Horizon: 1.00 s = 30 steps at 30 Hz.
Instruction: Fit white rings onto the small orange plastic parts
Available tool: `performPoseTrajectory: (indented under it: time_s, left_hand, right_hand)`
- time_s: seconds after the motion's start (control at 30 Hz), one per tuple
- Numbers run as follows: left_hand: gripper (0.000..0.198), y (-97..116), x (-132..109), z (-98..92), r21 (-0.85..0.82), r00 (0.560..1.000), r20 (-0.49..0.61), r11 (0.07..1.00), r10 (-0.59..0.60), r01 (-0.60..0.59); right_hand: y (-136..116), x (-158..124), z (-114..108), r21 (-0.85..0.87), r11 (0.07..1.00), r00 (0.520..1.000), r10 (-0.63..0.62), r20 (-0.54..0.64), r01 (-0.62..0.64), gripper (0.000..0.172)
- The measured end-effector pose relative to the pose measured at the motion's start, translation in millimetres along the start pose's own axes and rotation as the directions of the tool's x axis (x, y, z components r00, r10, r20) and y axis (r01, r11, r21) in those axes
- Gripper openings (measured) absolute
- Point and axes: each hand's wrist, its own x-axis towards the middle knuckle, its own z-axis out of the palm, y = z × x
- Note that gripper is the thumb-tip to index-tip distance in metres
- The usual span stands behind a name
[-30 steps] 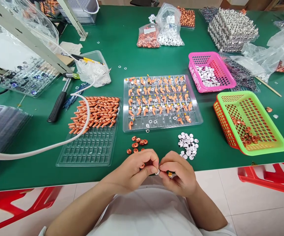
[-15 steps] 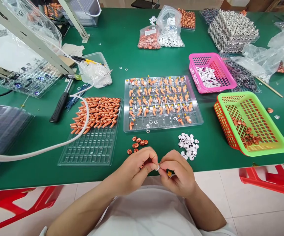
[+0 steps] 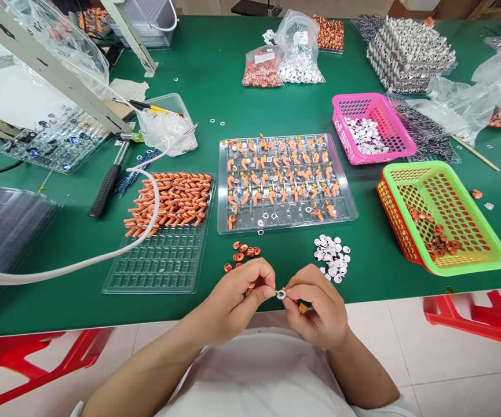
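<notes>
Near the table's front edge, my left hand (image 3: pixel 241 301) pinches the edge of a small white ring (image 3: pixel 281 295). My right hand (image 3: pixel 317 307) is closed on a small orange part whose yellow end (image 3: pixel 303 307) shows below the fingers; the ring lies against it between both hands. Copper-coloured pieces (image 3: pixel 244 248) are scattered just beyond my left hand. White discs (image 3: pixel 332 256) lie in a loose pile beyond my right hand. Further back, a clear tray (image 3: pixel 289 218) holds rows of orange curved parts with yellow ends.
At the left are a tray of orange tubes (image 3: pixel 172 200), a hammer (image 3: pixel 106 188) and a white hose (image 3: pixel 85 266) crossing the table. A pink basket (image 3: pixel 395 142) and a green basket (image 3: pixel 489 249) stand at the right. Filled plastic bags (image 3: pixel 300 52) lie at the back.
The white ring now shows more of its face between my fingertips. My right hand has shifted slightly right, and the gap between the fingertips is a little wider.
</notes>
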Motion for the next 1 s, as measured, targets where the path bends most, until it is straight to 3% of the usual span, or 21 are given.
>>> performPoseTrajectory:
  time_s: [0.17,0.3,0.47,0.67,0.77,0.9,1.0]
  left_hand:
    - [0.014,-1,0,-1.6,0.028,0.998,-0.060,1.000,-0.010,0.012]
    - [0.014,9,8,-21.3,0.255,0.979,-0.202,0.965,-0.008,0.060]
    - [0.012,22,39,-53.3,0.608,0.955,-0.294,0.779,0.041,0.154]
    - [0.019,14,84,-63.0,0.820,0.988,-0.143,0.566,0.058,0.085]
    - [0.023,8,97,-66.4,0.880,0.988,-0.153,0.456,0.008,0.132]
    - [0.021,9,101,-68.2,0.917,0.976,-0.208,0.361,0.067,0.171]
    - [0.019,15,96,-55.5,0.897,0.979,-0.155,0.435,0.135,0.082]
  right_hand:
    - [2,-3,-4,0.005,0.999,0.998,0.053,-0.034,-0.053,0.029]
    - [4,-12,-12,0.054,0.993,0.992,0.113,-0.055,-0.110,0.032]
    - [7,-21,-19,0.091,0.987,0.987,0.138,-0.082,-0.131,0.033]
    - [8,-24,-28,0.102,0.986,0.982,0.147,-0.115,-0.135,0.033]
    - [9,-27,-42,0.079,0.987,0.974,0.150,-0.168,-0.138,0.033]
    - [11,-35,-63,0.082,0.972,0.912,0.233,-0.339,-0.218,0.024]
    - [14,-39,-71,0.124,0.946,0.828,0.322,-0.460,-0.299,0.012]
